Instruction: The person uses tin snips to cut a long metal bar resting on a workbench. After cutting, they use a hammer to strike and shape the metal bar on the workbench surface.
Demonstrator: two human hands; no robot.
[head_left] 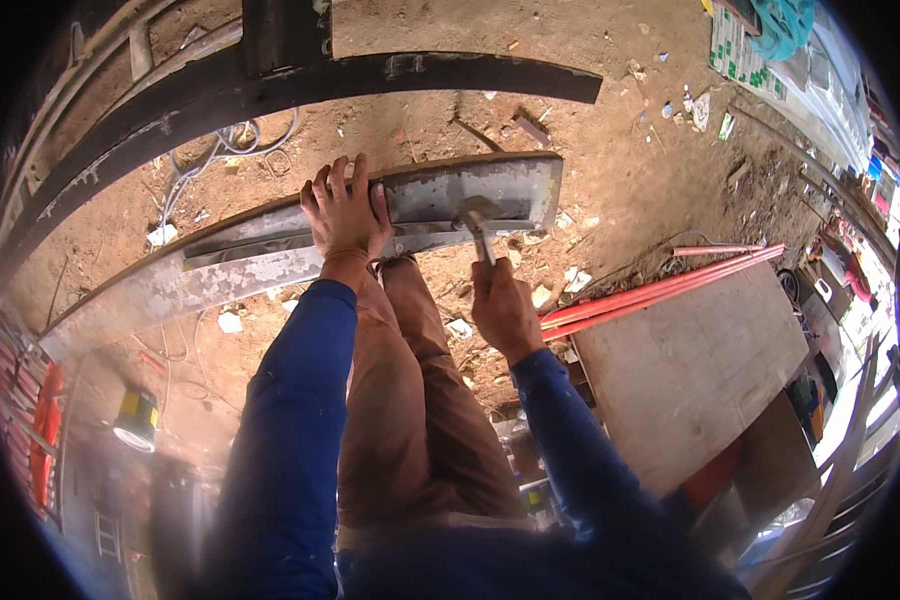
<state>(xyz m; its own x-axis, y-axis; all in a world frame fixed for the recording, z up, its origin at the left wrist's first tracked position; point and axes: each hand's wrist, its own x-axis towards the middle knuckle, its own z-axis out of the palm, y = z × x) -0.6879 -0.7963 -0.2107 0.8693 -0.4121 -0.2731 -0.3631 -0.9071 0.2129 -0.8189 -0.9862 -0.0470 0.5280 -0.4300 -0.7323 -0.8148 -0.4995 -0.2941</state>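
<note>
A long grey steel beam [260, 270] with flaking, patchy paint lies across the ground in front of my legs. My left hand [348, 215] rests on it with the fingers spread, pressing over its far edge. Along the beam's channel runs a narrow grey strip [425, 240], partly covered by that hand. In my right hand [505, 310], closed round the handle, is a short tool [478, 212] with a broad grey-brown head. The head is at the beam's right part and blurred; I cannot tell whether it touches the metal.
Beyond the beam stands a dark steel frame [420, 75]. A grey cable [195, 175] lies on the dirt at left, near a yellow and black can [136, 418]. Red-orange pipes [670, 285] lie along a large board [695, 360] at right. Stacked sheets [805, 90] stand at far right.
</note>
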